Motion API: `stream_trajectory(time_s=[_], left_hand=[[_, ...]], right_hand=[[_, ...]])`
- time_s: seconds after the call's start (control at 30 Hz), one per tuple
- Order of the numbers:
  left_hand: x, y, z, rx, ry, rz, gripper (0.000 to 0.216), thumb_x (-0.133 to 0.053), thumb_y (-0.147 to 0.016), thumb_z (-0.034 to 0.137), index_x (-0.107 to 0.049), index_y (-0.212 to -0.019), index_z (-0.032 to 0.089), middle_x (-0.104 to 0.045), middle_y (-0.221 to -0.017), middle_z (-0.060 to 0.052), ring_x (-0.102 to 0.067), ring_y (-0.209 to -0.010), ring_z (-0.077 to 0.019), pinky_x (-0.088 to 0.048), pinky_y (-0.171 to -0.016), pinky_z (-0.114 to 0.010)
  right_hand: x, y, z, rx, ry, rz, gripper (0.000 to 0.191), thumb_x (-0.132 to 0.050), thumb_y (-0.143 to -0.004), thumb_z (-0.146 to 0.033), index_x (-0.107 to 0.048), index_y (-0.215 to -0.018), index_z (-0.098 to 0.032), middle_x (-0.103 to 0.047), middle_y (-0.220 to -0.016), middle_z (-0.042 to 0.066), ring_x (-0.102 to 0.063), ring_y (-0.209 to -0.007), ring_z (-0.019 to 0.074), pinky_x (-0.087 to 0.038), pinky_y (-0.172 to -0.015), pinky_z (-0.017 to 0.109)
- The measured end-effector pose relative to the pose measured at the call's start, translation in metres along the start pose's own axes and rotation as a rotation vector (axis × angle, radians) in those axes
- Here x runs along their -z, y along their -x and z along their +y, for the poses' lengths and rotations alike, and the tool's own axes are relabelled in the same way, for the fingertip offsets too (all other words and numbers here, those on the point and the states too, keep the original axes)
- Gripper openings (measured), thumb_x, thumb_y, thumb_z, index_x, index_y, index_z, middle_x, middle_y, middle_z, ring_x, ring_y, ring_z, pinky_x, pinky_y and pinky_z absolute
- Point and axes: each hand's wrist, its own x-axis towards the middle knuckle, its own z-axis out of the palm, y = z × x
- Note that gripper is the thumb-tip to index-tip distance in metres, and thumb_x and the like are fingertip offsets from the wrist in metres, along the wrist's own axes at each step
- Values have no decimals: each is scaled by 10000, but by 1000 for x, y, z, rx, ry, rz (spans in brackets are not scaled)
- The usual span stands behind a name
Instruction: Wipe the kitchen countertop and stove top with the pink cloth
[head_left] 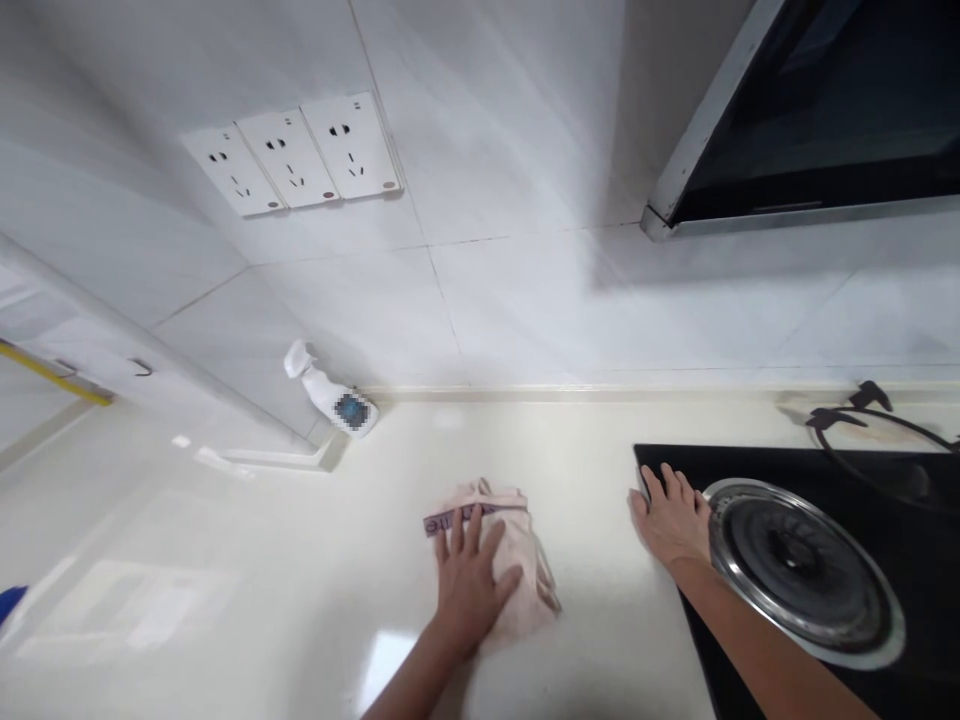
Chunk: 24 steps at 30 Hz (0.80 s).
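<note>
The left hand (pixel 469 590) lies palm-down on a folded pink cloth (pixel 517 540), its fingers (pixel 474 530) spread wide and pressing on the fabric without gripping it. The cloth sits on the pale surface (pixel 300 520), just left of a black hob (pixel 750 465). The right hand (pixel 671 520) rests near the hob's front-left edge, its fingers also spread and holding nothing, just beside a steel burner (pixel 795 570). Behind the cloth, a white spray bottle (pixel 326 390) lies tilted against the tiled wall (pixel 480 310), below a row of three power sockets (pixel 292 155).
</note>
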Motion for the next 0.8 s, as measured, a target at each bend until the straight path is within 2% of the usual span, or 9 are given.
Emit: stream_trajectory(time_s=[0.13,0.23,0.37,0.47,0.57,0.67,0.73,0.8], left_hand=[[14,-44,3,18,14,-2,409,-667,-978,438,-615,-1337,249,-595,-1436,-97,-611,-1244,-271,-542,-1041,-515],[12,-61,10,6,28,5,413,-664,-984,429,-609,-1326,204,-632,-1351,-95,-655,-1145,-245,-587,-966,-480],[3,-61,24,-30,45,5,431,-666,-983,430,-600,-1340,199,-620,-1372,-97,-645,-1171,-254,-575,-988,-498],[-8,-39,33,-65,57,-13,525,-665,-960,509,-572,-1417,269,-521,-1538,-110,-529,-1368,-327,-450,-1133,-592],[-21,8,30,-182,80,-25,643,-627,-921,623,-493,-1513,410,-371,-1684,-65,-306,-1546,-401,-284,-1219,-652],[-29,60,8,-325,63,4,721,-607,-897,660,-408,-1563,466,-325,-1709,-25,-257,-1570,-416,-266,-1212,-657],[-29,82,-12,-325,32,36,743,-615,-874,692,-412,-1557,482,-354,-1695,-8,-295,-1558,-404,-291,-1201,-632],[-25,87,-31,-259,-10,55,723,-619,-866,699,-452,-1535,481,-388,-1678,-11,-335,-1541,-394,-322,-1180,-612]], right_hand=[[2,0,-1,-5,-3,-8,602,-271,-1005,-462,-470,-1510,-201,-422,-1624,160,-317,-1529,337,-252,-1230,581],[2,-1,-1,-7,-12,1,602,-268,-1008,-462,-472,-1509,-197,-416,-1627,163,-325,-1524,338,-259,-1227,585],[1,-1,1,-3,-43,21,618,-259,-1004,-481,-505,-1485,-181,-437,-1609,175,-348,-1504,358,-275,-1216,600],[1,-1,1,-3,-58,25,633,-248,-999,-497,-508,-1482,-181,-440,-1604,182,-349,-1500,361,-281,-1210,606],[2,0,2,-13,-47,10,637,-228,-999,-502,-504,-1482,-192,-438,-1606,169,-346,-1502,350,-279,-1213,599],[2,0,1,-10,-24,8,625,-236,-1003,-494,-499,-1486,-195,-433,-1611,155,-346,-1506,343,-276,-1219,586],[1,1,1,0,-14,19,614,-250,-1008,-486,-502,-1485,-193,-437,-1609,160,-355,-1502,350,-279,-1218,586],[1,1,2,8,-8,34,604,-263,-1012,-479,-508,-1481,-188,-444,-1603,171,-366,-1497,360,-286,-1212,592]])
